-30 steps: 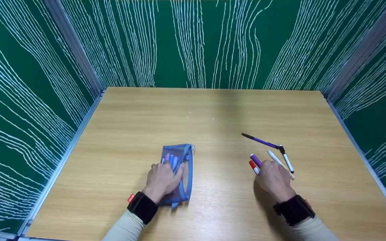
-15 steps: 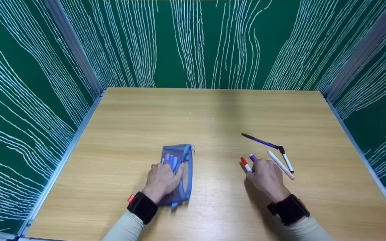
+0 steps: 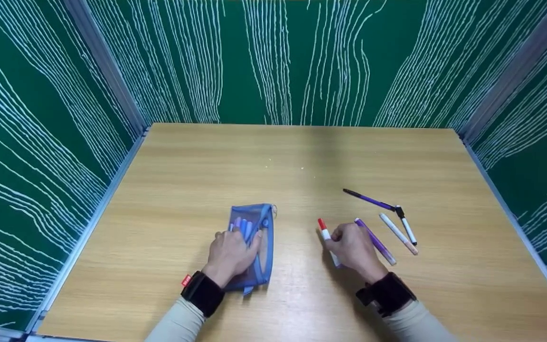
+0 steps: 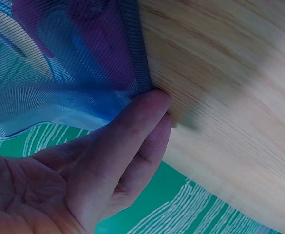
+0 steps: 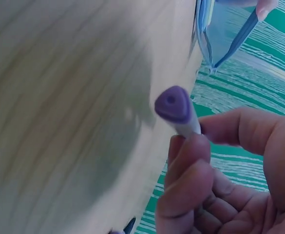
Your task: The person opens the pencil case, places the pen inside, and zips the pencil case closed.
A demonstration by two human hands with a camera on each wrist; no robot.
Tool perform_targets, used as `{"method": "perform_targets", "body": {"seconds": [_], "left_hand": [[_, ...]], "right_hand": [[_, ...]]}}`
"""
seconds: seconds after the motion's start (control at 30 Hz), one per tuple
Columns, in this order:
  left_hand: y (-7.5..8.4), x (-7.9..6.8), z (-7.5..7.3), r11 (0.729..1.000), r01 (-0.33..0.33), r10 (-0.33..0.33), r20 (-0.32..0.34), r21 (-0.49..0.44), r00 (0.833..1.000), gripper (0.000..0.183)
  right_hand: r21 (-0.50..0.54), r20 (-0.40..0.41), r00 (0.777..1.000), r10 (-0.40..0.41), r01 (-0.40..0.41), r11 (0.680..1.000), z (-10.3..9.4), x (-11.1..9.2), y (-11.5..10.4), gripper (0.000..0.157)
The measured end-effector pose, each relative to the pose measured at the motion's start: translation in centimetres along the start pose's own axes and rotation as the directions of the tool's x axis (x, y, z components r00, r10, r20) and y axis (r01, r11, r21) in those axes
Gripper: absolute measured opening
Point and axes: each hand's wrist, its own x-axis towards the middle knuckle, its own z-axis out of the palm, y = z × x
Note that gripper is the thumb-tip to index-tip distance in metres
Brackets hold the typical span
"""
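Observation:
My left hand (image 3: 228, 256) grips the blue mesh pencil pouch (image 3: 267, 256), which lies left of the table's middle with several pens showing inside. In the left wrist view, the thumb and fingers (image 4: 118, 151) meet at the pouch's edge (image 4: 141, 53). Between thumb and fingertips, my right hand (image 3: 356, 251) pinches a white marker (image 3: 325, 232) with a red cap, tilted above the table. Its purple end (image 5: 174, 105) faces the right wrist camera. Close beside that hand lies a purple marker (image 3: 378, 244).
Farther right lie a white marker (image 3: 397, 232) with a pale pink end and a black-capped white marker (image 3: 407, 228). A purple-and-black pen (image 3: 368, 199) touches the latter's cap. Green walls with white lines (image 3: 231, 61) enclose the wooden table (image 3: 207, 161) on three sides.
My right hand has moved left with the red-capped marker, away from the other markers. The purple marker is now fully uncovered. My left hand and the pouch have stayed put.

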Motion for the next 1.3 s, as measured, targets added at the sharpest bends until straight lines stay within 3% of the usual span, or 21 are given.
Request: {"method": "perform_targets", "body": {"seconds": [0.17, 0.4, 0.77, 1.17, 1.3], "left_hand": [[0.0, 0.0, 0.0, 1.0, 0.006, -0.006, 0.003, -0.004, 1.0, 0.06], [0.1, -0.1, 0.1, 0.999, -0.006, 0.007, -0.037, 0.033, 0.999, 0.078], [0.2, 0.0, 0.0, 1.0, 0.011, -0.011, -0.001, 0.024, 1.0, 0.077], [0.1, 0.0, 0.1, 1.0, 0.024, -0.024, 0.007, 0.005, 1.0, 0.073], [0.1, -0.1, 0.1, 1.0, -0.001, 0.001, -0.034, 0.015, 0.999, 0.07]], "right_hand": [[0.042, 0.007, 1.0, 0.023, -0.024, 0.999, 1.5, 0.2, -1.4, 0.012], [0.069, 0.024, 1.0, 0.007, -0.008, 0.998, 3.5, 0.4, -3.3, 0.012], [0.171, 0.119, 0.991, 0.063, -0.083, 0.982, 6.0, 0.8, -6.2, 0.01], [0.374, 0.225, 0.968, 0.109, -0.189, 0.908, 9.0, 1.1, -8.3, 0.01], [0.435, 0.236, 0.965, 0.111, -0.207, 0.877, 9.8, 1.1, -8.7, 0.012]]}}
